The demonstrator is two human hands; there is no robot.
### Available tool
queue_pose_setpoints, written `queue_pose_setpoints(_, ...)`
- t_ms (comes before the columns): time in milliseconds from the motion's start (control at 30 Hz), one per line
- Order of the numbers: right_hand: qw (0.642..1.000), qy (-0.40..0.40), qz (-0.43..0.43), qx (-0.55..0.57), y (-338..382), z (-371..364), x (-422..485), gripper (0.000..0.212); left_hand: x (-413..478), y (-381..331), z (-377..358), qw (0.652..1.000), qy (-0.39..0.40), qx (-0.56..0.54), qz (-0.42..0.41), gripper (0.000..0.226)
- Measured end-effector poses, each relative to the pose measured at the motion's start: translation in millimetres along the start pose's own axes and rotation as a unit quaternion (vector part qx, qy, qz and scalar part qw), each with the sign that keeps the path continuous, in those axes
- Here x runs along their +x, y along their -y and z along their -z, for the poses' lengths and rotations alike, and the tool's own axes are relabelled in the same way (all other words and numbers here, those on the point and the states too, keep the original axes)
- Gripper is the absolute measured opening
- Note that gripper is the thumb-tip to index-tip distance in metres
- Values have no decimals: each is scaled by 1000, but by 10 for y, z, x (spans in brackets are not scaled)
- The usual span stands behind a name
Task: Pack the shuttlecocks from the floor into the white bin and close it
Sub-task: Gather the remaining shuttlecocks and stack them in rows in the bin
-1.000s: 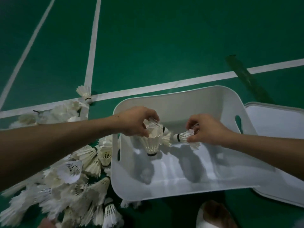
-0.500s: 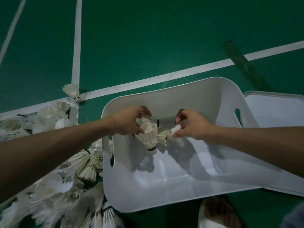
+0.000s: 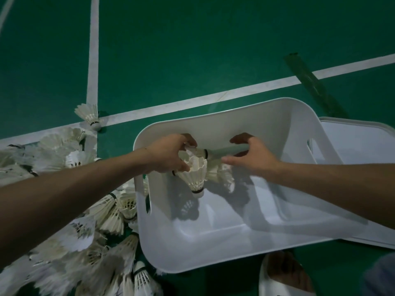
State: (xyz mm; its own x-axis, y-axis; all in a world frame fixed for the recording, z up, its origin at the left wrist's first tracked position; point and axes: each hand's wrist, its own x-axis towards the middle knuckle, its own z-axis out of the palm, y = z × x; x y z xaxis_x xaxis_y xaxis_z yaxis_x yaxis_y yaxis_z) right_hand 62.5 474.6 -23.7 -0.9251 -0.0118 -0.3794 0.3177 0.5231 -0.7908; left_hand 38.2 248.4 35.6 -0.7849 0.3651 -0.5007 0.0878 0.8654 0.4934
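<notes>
L hand (image 3: 168,154): over the white plastic bin's left half, fingers curled round a bunch of white feather shuttlecocks (image 3: 195,167); one cork tip w/ black band points down.
R hand (image 3: 250,155): over bin centre, fingers spread & loose, gripping nothing; fingertips just beside the bunch's right side.
White plastic bin (image 3: 235,248): open, on the green court floor (image 3: 192,50), floor of bin bare.
White plastic lid (image 3: 359,142): flat on floor, right of bin, touching it.
Loose pile of white shuttlecocks (image 3: 85,242): on floor left of bin, against its wall.
Single white shuttlecock (image 3: 88,113): apart, at the white court lines' (image 3: 93,60) crossing.
White sandal (image 3: 282,274): bottom edge, near bin.
</notes>
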Motion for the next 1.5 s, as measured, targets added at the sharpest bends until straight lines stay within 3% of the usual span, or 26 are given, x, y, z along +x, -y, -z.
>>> queue_pose_setpoints(167,979,138,-21,-145,-31,-35,-187,101,-6,-55,5,1000,-14,12,-12,59)
queue_pose_setpoints(367,979,112,1,-172,-9,-253,-96,80,-41,-62,7,1000,-19,18,-6,60)
queue_pose_setpoints(533,993,54,7,-105,-22,-226,134,70,-52,-79,15,999,-20,27,-8,62)
queue_pose_setpoints(667,993,58,14,-101,-69,-231,164,67,-30,-92,10,999,-17,31,-12,62)
queue_pose_setpoints(933,992,105,3,-76,-98,-56,178,81,-28,-111,-5,1000,-14,2,-17,61)
queue_pose_setpoints(1133,995,85,-7,-58,-58,85,47,76,-83,-141,-17,1000,-20,-12,-17,59)
queue_pose_setpoints(1233,999,47,4,3,66,165,-128,67,-110,-136,-31,998,-47,-38,-10,58)
queue_pose_setpoints(1367,987,93,33,124,232,183,-396,72,-154,-143,-81,991,-85,-106,3,58)
queue_pose_setpoints(1500,981,132,57,128,371,68,-508,75,-209,-219,-169,983,-111,-147,4,60)
